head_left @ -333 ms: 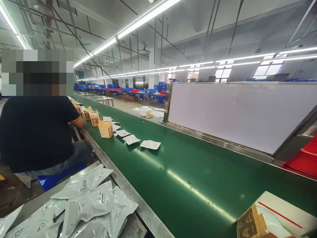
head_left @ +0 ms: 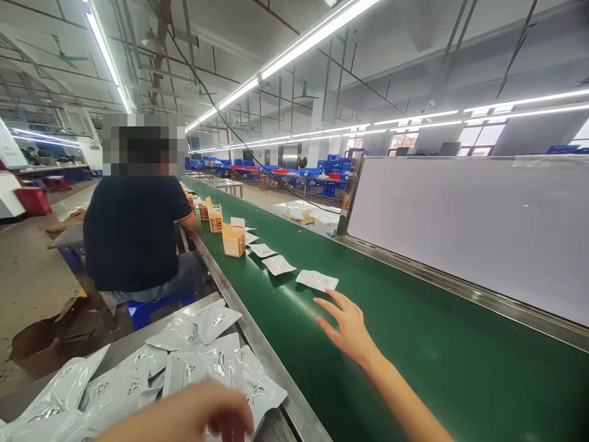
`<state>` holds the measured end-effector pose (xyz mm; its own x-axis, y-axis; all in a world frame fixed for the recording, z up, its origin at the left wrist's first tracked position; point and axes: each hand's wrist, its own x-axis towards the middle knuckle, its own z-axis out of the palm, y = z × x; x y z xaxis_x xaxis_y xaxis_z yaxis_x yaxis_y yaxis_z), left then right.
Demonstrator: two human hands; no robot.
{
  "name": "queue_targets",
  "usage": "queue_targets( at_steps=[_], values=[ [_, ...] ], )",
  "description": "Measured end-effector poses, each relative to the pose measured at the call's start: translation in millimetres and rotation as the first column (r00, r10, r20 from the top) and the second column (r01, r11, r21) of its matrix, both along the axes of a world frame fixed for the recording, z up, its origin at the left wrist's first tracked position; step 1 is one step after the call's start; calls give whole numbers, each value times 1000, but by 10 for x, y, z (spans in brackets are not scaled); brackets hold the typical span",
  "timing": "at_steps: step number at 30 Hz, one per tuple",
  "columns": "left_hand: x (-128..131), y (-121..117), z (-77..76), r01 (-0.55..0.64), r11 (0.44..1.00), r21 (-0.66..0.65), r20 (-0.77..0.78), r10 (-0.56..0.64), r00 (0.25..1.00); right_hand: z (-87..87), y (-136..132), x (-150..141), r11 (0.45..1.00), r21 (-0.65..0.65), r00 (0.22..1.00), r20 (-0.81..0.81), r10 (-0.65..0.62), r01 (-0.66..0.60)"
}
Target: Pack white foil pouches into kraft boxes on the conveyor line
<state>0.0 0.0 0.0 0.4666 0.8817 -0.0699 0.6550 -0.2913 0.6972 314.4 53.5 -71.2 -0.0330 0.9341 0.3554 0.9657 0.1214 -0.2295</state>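
Observation:
My right hand [head_left: 347, 325] hangs open above the green conveyor belt [head_left: 442, 374], fingers spread and touching nothing that I can see. Just beyond its fingertips lies a flat white pouch [head_left: 316, 280] on the belt. My left hand [head_left: 197, 414] is at the bottom edge of the view, fingers curled, over a heap of silver-white foil pouches [head_left: 202, 362]. Whether it grips a pouch is hidden. Further along the belt are more white pouches [head_left: 277, 264] and a small tan carton [head_left: 234, 240] standing upright.
A steel rail [head_left: 271, 362] separates the belt from the pouch heap. A seated co-worker [head_left: 131, 233] works at the belt's near side, beside more cartons. A tall white panel [head_left: 469, 233] lines the far side. Blue crates [head_left: 334, 166] stand in the distance.
The view has swung left, and the cardboard box at lower right has gone from sight. Both my hands have come into view, and another white pouch now lies nearest on the belt.

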Motion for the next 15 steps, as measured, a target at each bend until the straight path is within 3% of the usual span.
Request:
queue_targets(
  at_steps=[2, 3, 4, 7, 9, 11, 13, 15],
  values=[
    [18, 643, 14, -17, 995, -101, 31, 21, 999, -122, 404, 103, 992, -85, 994, 56, -94, 98],
    [41, 984, -1, -193, 971, -138, 136, 211, 968, -183, 572, 176, 986, -102, 991, 60, -124, 129],
    [70, 1324, -31, -424, 893, -153, 222, 449, 866, -242, 717, 254, 981, -118, 987, 59, -146, 153],
    [191, 2246, -189, -717, 693, -79, 250, 710, 658, -403, 1034, 497, 958, -190, 976, 68, -205, 215],
    [292, 2728, -316, -797, 603, -34, 249, 777, 578, -499, 1153, 646, 944, -249, 976, 66, -209, 219],
    [395, 3091, -431, -836, 549, -5, 248, 810, 531, -587, 1200, 771, 935, -300, 982, 57, -181, 190],
    [479, 3346, -526, -848, 530, 18, 250, 818, 517, -667, 1183, 868, 938, -310, 988, 47, -144, 152],
    [526, 3509, -603, -828, 558, 63, 267, 790, 553, -741, 1114, 937, 954, -275, 992, 47, -113, 122]
  ],
)
